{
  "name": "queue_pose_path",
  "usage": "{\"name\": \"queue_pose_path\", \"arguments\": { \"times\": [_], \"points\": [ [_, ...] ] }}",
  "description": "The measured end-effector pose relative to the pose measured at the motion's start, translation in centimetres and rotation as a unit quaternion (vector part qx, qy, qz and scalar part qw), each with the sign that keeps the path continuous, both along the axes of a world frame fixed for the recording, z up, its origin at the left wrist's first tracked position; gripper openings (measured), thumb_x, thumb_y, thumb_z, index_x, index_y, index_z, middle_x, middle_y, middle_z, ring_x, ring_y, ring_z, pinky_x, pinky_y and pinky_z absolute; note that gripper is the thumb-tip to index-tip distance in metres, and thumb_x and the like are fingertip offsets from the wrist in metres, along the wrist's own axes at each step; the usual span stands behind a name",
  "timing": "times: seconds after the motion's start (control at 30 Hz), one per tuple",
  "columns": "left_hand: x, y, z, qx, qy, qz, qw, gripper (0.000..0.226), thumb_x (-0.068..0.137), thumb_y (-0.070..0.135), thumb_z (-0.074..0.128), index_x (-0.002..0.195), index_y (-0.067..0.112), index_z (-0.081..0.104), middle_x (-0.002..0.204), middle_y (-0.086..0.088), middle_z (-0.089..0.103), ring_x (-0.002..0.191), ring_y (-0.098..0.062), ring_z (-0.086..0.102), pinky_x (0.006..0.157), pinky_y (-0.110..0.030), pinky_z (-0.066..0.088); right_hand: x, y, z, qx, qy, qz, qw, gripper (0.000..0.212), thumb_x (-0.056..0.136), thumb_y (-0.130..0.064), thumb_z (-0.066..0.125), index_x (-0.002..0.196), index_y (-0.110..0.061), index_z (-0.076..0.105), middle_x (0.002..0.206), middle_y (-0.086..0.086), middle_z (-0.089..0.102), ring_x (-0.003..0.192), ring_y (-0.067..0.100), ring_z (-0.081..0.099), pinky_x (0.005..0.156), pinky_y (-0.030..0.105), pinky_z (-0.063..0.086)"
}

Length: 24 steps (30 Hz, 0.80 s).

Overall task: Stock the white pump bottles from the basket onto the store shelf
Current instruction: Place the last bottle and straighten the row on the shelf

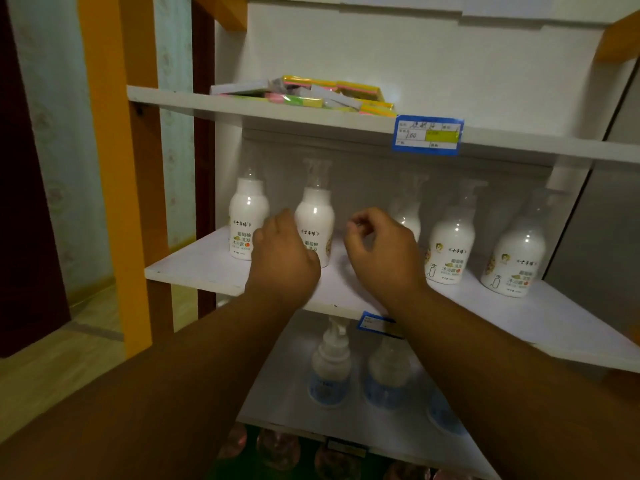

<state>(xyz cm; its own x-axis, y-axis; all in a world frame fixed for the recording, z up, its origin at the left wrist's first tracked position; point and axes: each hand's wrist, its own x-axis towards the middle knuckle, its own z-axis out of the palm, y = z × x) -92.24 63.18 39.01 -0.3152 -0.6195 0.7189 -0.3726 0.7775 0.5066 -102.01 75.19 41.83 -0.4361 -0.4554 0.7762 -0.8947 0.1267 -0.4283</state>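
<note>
Several white pump bottles stand on the middle shelf (207,268). My left hand (284,252) is against the lower left side of the second bottle from the left (317,216), with its fingers curled round that side. How firm the hold is stays hidden behind the hand. To its left stands another bottle (247,216). My right hand (381,247) hovers over the bare gap to the right of that bottle, fingers curled in and holding nothing. Further right stand a bottle at the back (407,209) and two more (450,244) (516,254). The basket is out of view.
The upper shelf (242,109) holds coloured flat packs (311,93) and a blue price tag (427,135). Blue-labelled pump bottles (330,368) stand on the shelf below. An orange post (114,168) rises on the left.
</note>
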Motion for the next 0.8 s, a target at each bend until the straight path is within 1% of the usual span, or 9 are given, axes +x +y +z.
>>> {"name": "queue_pose_path", "arguments": {
  "times": [0.07,0.13,0.2,0.33,0.4,0.5,0.57,0.67,0.8],
  "points": [
    [0.7,0.9,0.2,-0.036,0.027,-0.008,0.999,0.061,0.08,0.017,0.068,0.136,0.014,0.043,0.129,-0.007,0.049,0.115,-0.024,0.05,0.1,-0.036,0.042,-0.6,1.5,0.5,-0.025,0.04,-0.003,0.999,0.008,0.094,-0.031,0.056,0.097,-0.025,0.061,0.084,-0.008,0.061,0.076,0.011,0.059,0.067,0.034,0.053],
    [1.3,2.3,0.1,-0.092,0.042,-0.075,0.992,0.057,0.082,0.009,0.066,0.136,0.013,0.045,0.131,-0.009,0.048,0.117,-0.023,0.049,0.101,-0.036,0.044,-2.2,3.1,0.7,-0.031,0.069,-0.029,0.997,0.008,0.092,-0.027,0.058,0.098,-0.022,0.06,0.087,-0.008,0.058,0.081,0.014,0.057,0.07,0.037,0.053],
    [1.4,3.8,0.0,-0.102,0.022,-0.149,0.983,0.051,0.087,0.007,0.061,0.136,0.013,0.046,0.13,-0.008,0.049,0.114,-0.023,0.052,0.1,-0.035,0.046,-4.0,4.5,0.5,-0.032,0.069,-0.071,0.995,0.013,0.089,-0.025,0.06,0.101,-0.02,0.06,0.092,-0.007,0.055,0.087,0.016,0.057,0.075,0.041,0.054],
    [-1.2,6.4,1.3,-0.004,-0.034,-0.223,0.974,0.047,0.095,0.022,0.057,0.139,0.019,0.045,0.134,0.001,0.051,0.113,-0.014,0.055,0.098,-0.025,0.044,-5.2,4.9,-0.5,0.0,-0.012,-0.129,0.992,0.02,0.087,-0.033,0.06,0.101,-0.021,0.054,0.098,-0.003,0.056,0.086,0.017,0.059,0.077,0.044,0.055],
    [-2.9,6.9,2.0,0.07,-0.054,-0.234,0.968,0.051,0.095,0.028,0.059,0.142,0.02,0.043,0.138,0.001,0.051,0.118,-0.015,0.055,0.101,-0.029,0.044,-5.2,4.5,-0.7,0.031,-0.053,-0.149,0.987,0.027,0.084,-0.041,0.059,0.102,-0.024,0.05,0.096,-0.003,0.058,0.081,0.019,0.061,0.074,0.043,0.057],
    [-4.4,6.6,2.0,0.146,-0.112,-0.223,0.957,0.058,0.097,0.034,0.056,0.149,0.018,0.035,0.149,-0.005,0.046,0.132,-0.022,0.049,0.109,-0.036,0.039,-5.6,4.4,-0.7,0.083,-0.103,-0.174,0.976,0.034,0.086,-0.042,0.058,0.107,-0.018,0.047,0.089,0.002,0.062,0.08,0.025,0.064,0.07,0.04,0.056],
    [-4.6,6.5,2.0,0.167,-0.147,-0.225,0.949,0.059,0.098,0.032,0.053,0.151,0.017,0.031,0.152,-0.007,0.043,0.135,-0.025,0.047,0.107,-0.034,0.036,-5.9,4.4,-0.9,0.101,-0.126,-0.183,0.97,0.036,0.087,-0.042,0.056,0.11,-0.015,0.048,0.089,0.003,0.061,0.079,0.025,0.062,0.066,0.035,0.051],
    [-4.9,6.8,2.3,0.176,-0.2,-0.236,0.934,0.052,0.098,0.029,0.053,0.145,0.017,0.036,0.143,-0.008,0.052,0.126,-0.026,0.054,0.096,-0.03,0.04,-6.3,4.2,-0.9,0.114,-0.133,-0.185,0.967,0.037,0.087,-0.043,0.057,0.109,-0.014,0.049,0.09,0.002,0.058,0.078,0.023,0.057,0.064,0.032,0.045],
    [-5.6,6.9,1.4,0.139,-0.265,-0.226,0.927,0.057,0.094,0.035,0.05,0.148,0.024,0.033,0.135,-0.011,0.057,0.118,-0.029,0.056,0.104,-0.043,0.046,-6.8,3.9,-1.5,0.136,-0.137,-0.149,0.97,0.036,0.083,-0.045,0.063,0.103,-0.017,0.054,0.094,0.002,0.064,0.078,0.019,0.06,0.063,0.03,0.047]
  ]
}}
